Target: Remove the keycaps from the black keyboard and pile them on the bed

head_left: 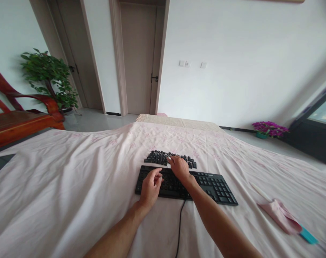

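A black computer keyboard [215, 186] lies across the bed-like cloth surface, its left and middle parts stripped of many keycaps. Just beyond it, loose black keycaps [156, 158] are laid out in rows. My right hand [180, 167] reaches over the keyboard to these rows, fingers closed on what looks like a pair of metal tweezers [168, 156]; the tips are over the keycaps, and whether they grip one is too small to tell. My left hand [151, 184] rests over the keyboard's left part, fingers loosely bent, thumb and index finger apart.
The keyboard's cable [180, 225] runs toward me over the pink-white cloth [79, 200]. At the right lie a pink cloth [282, 216] and a brush-like thing with a blue-green end [308, 235]. A wooden chair [31, 122] stands at the left.
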{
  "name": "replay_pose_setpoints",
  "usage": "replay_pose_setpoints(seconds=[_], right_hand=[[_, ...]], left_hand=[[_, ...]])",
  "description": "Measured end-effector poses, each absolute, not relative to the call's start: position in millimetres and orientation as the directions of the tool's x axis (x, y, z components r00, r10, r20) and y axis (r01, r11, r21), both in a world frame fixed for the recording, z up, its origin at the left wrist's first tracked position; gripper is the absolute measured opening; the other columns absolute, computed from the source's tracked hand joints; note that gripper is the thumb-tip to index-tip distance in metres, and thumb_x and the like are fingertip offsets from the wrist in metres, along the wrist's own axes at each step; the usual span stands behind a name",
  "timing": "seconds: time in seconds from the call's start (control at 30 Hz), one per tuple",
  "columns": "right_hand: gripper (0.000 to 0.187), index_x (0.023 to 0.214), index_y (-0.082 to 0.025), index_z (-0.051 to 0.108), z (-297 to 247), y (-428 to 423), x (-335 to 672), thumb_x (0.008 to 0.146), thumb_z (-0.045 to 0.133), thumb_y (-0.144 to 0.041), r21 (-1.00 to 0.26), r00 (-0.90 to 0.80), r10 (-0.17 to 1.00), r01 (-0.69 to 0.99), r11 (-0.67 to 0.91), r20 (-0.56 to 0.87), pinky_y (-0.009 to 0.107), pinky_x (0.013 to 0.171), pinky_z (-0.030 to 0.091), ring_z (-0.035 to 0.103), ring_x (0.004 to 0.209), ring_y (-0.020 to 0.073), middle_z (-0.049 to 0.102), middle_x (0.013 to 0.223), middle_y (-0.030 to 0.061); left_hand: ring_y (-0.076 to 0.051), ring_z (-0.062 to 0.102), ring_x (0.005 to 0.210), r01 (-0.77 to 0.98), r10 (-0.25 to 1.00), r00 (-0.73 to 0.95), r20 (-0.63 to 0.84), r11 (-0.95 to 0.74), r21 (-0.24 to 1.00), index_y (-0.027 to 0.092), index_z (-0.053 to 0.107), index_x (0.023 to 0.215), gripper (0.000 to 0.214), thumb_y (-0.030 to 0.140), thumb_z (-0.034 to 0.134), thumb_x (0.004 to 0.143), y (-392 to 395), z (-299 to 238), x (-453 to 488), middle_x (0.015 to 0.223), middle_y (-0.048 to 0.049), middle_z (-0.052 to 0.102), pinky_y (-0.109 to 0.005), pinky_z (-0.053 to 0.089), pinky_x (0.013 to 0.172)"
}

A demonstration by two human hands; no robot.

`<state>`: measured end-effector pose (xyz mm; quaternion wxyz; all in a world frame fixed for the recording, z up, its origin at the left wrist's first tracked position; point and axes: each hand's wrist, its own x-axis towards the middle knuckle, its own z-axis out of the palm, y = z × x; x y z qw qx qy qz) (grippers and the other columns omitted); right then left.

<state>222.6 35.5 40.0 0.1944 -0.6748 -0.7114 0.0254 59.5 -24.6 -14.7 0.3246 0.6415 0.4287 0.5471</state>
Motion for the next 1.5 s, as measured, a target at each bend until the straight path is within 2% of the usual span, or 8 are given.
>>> replay_pose_setpoints(seconds=[0.1,0.2,0.27,0.43,0.53,0.87,1.17,1.5], right_hand=[[0.047,0.092,-0.017,0.068,52.8,23.7,227.3,0.1,0.025,-0.036,-0.433,-0.131,0.917,0.85,0.299,0.376,0.025,0.076,0.041,0.063,0.083,0.0168,0.068,0.088,0.0083],[0.048,0.098,-0.021,0.068,63.4,9.2,233.3,0.101,0.021,-0.032,-0.456,-0.229,0.882,0.786,0.417,0.411,0.026,0.086,0.04,0.061,0.091,0.0152,0.069,0.09,0.004],[0.046,0.095,-0.023,0.069,65.8,-0.6,237.3,0.1,0.025,-0.034,-0.485,-0.24,0.894,0.771,0.412,0.379,0.026,0.084,0.041,0.061,0.087,0.0148,0.068,0.085,0.0013],[0.041,0.096,-0.019,0.07,55.2,-20.3,243.3,0.095,0.036,-0.043,-0.741,-0.214,0.946,0.588,0.324,0.243,0.022,0.058,0.046,0.059,0.058,0.0122,0.068,0.074,0.0011],[0.035,0.095,-0.018,0.071,47.4,-27.5,243.8,0.091,0.046,-0.043,-0.814,-0.253,0.946,0.494,0.307,0.204,0.02,0.051,0.045,0.057,0.054,0.0118,0.069,0.073,0.0015],[0.019,0.079,-0.02,0.074,47.9,-34.3,236.2,0.081,0.063,-0.035,-0.79,-0.298,0.927,0.5,0.354,0.227,0.02,0.06,0.046,0.062,0.063,0.0139,0.07,0.071,-0.0004],[0.028,0.077,-0.019,0.073,48.7,-36.0,228.7,0.087,0.056,-0.038,-0.743,-0.343,0.912,0.546,0.387,0.224,0.022,0.069,0.047,0.066,0.071,0.0157,0.072,0.076,0.0014],[0.033,0.073,-0.023,0.071,39.6,-41.5,222.4,0.093,0.047,-0.036,-0.563,-0.38,0.885,0.684,0.464,0.268,0.02,0.069,0.042,0.067,0.073,0.014,0.072,0.076,-0.0008]], left_hand=[[-0.014,0.064,0.079,0.206,0.907,0.033,0.42,-0.418,0.885,0.019,0.059,0.114,0.032,0.015,0.051,0.084,-25.4,-13.7,59.9,0.091,-0.0043,0.064,-0.029,0.055,0.078],[-0.014,0.064,0.08,0.201,0.908,0.03,0.417,-0.414,0.888,0.019,0.06,0.113,0.031,0.016,0.053,0.084,-25.3,-14.7,60.3,0.092,-0.0043,0.065,-0.029,0.055,0.078],[-0.014,0.065,0.082,0.202,0.912,0.037,0.408,-0.407,0.891,0.02,0.06,0.113,0.031,0.016,0.053,0.083,-25.1,-15.9,60.1,0.093,-0.0042,0.065,-0.029,0.055,0.077],[-0.015,0.063,0.085,0.269,0.899,0.071,0.432,-0.434,0.859,0.021,0.063,0.108,0.028,0.014,0.053,0.083,-26.5,-15.2,58.8,0.093,-0.0036,0.065,-0.03,0.053,0.079],[-0.016,0.062,0.084,0.332,0.885,0.107,0.453,-0.461,0.823,0.023,0.064,0.105,0.027,0.013,0.053,0.082,-28.2,-12.8,58.9,0.091,-0.0024,0.065,-0.029,0.051,0.08],[-0.015,0.062,0.084,0.394,0.871,0.188,0.454,-0.49,0.777,0.023,0.066,0.097,0.022,0.014,0.051,0.084,-31.3,-6.3,59.9,0.09,-0.0011,0.065,-0.027,0.048,0.078],[-0.015,0.06,0.082,0.415,0.871,0.227,0.435,-0.491,0.766,0.022,0.066,0.095,0.018,0.017,0.051,0.086,-32.5,-1.0,59.8,0.088,-0.0009,0.064,-0.026,0.046,0.076],[-0.015,0.059,0.081,0.413,0.881,0.239,0.408,-0.472,0.779,0.022,0.065,0.094,0.014,0.022,0.054,0.086,-32.6,0.3,58.7,0.088,-0.0009,0.064,-0.025,0.045,0.074]])
